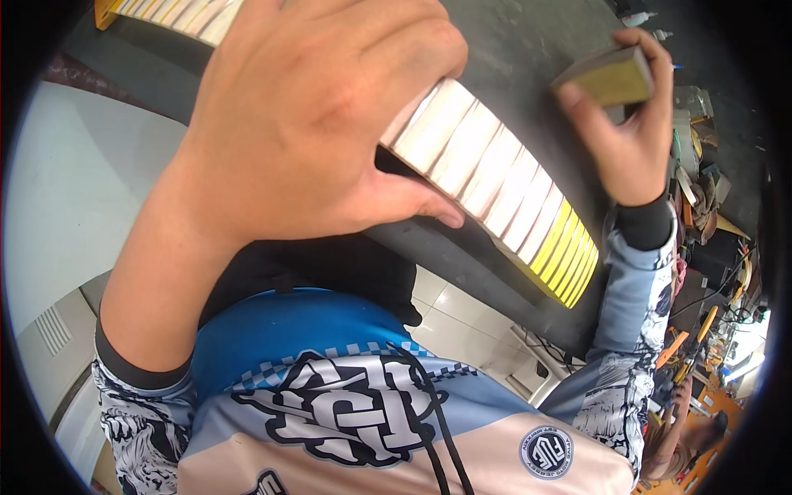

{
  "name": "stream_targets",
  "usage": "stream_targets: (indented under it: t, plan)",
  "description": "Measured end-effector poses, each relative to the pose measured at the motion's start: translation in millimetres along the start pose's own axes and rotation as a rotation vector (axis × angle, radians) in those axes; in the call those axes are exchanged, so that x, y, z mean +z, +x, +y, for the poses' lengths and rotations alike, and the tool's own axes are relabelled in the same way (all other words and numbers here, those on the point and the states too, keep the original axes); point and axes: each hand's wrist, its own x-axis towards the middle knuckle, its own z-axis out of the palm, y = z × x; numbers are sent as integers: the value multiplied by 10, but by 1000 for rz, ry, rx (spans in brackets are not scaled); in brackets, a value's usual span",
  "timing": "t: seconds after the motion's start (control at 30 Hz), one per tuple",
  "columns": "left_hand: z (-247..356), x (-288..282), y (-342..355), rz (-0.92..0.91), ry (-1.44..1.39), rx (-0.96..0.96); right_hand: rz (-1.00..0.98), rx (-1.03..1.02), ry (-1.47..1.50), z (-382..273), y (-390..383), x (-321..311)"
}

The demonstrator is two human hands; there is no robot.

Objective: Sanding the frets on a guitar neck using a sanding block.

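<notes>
My left hand (pixel 322 124) is closed over a long striped bar (pixel 503 181), with the thumb along its near edge. Pale, wood-like segments with dark lines between them make up most of the bar, and narrow yellow stripes mark its right end. Its middle is hidden under my hand; another striped stretch (pixel 186 16) with an orange-yellow end shows at the upper left. Off to the right, apart from the bar, my right hand (pixel 631 136) grips a small rectangular block (pixel 609 78) with an olive-yellow face and greyish sides, between thumb and fingers.
A dark grey tabletop (pixel 528 41) lies beneath the bar. A white panel (pixel 91 165) stands at the left. Cluttered tools and scraps (pixel 701 190) line the right side, and another person (pixel 681 437) is at the lower right. Pale floor tiles (pixel 462 318) show below the table edge.
</notes>
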Motion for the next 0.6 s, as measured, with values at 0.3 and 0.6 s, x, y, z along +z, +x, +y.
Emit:
stream_targets:
  t: [0.3,0.6]
  plan:
    - [32,-64,31,10,-94,-58,63,-221,-27,-334,-150,241]
    - [24,-41,-27,63,-168,-49,-106,-454,74,-533,-211,150]
